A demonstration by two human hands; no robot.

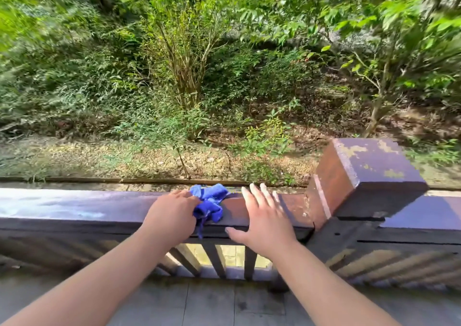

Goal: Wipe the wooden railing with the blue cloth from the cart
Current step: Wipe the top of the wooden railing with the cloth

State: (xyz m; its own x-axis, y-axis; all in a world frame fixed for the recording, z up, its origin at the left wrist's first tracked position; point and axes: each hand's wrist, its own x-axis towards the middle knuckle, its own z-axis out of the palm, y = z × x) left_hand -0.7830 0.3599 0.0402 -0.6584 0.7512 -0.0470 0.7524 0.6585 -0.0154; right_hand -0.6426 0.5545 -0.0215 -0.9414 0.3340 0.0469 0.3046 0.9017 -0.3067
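Blue cloth lying bunched on top of the wooden rail, a loose strand hanging down over the near edge. Left hand gripping the cloth's left side, fingers curled shut into the folds. Right hand resting flat on the rail just right of the cloth, fingers spread and holding nothing, thumb hooking over the near edge. One cloth, two hands, two bare forearms reaching in from below. One square post standing just right of the right hand, brown paint flaking off its cap in pale patches. Slats running under the rail, about four showing clearly between the arms, the rest too blurred for counting. Grey deck boards lying underfoot. Shrubs and bare earth filling everything beyond the rail. No writing or labels showing anywhere.
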